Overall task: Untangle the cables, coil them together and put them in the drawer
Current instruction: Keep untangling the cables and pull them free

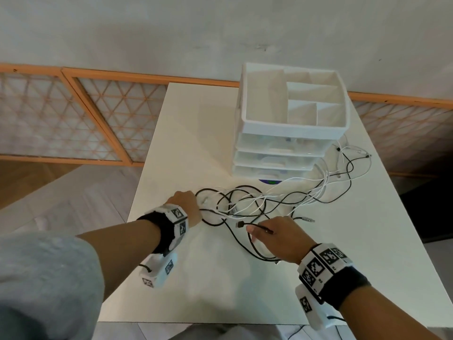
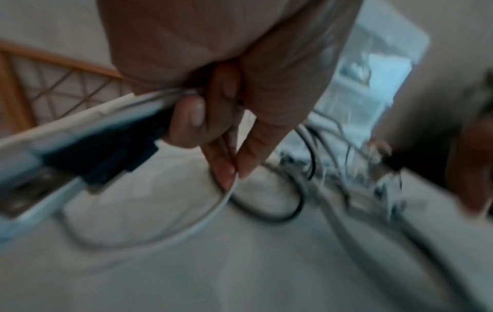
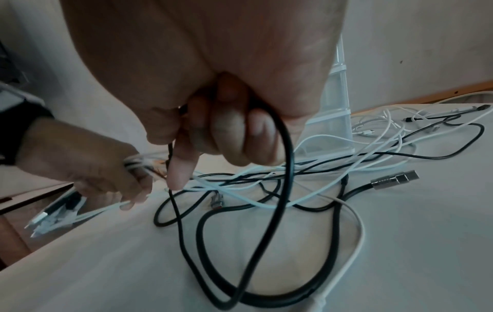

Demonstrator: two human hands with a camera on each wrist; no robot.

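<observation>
A tangle of black and white cables (image 1: 269, 200) sprawls over the white table (image 1: 196, 133), in front of and right of the white drawer unit (image 1: 277, 155). My left hand (image 1: 186, 204) grips a bundle of white and black cable ends (image 3: 53, 217) at the tangle's left edge; its curled fingers (image 2: 192, 120) show in the left wrist view. My right hand (image 1: 277, 236) holds a thick black cable (image 3: 282, 168) near its plug (image 1: 241, 225), which points left. A loop of that cable (image 1: 255, 251) lies under the right hand. All the drawers look closed.
An open divided tray (image 1: 294, 104) tops the drawer unit. More white and black cable ends (image 1: 348, 153) trail to the unit's right, near the table's right edge. A metal-tipped plug (image 1: 307, 219) lies just right of my right hand. Lattice panels (image 1: 73, 123) stand behind the table.
</observation>
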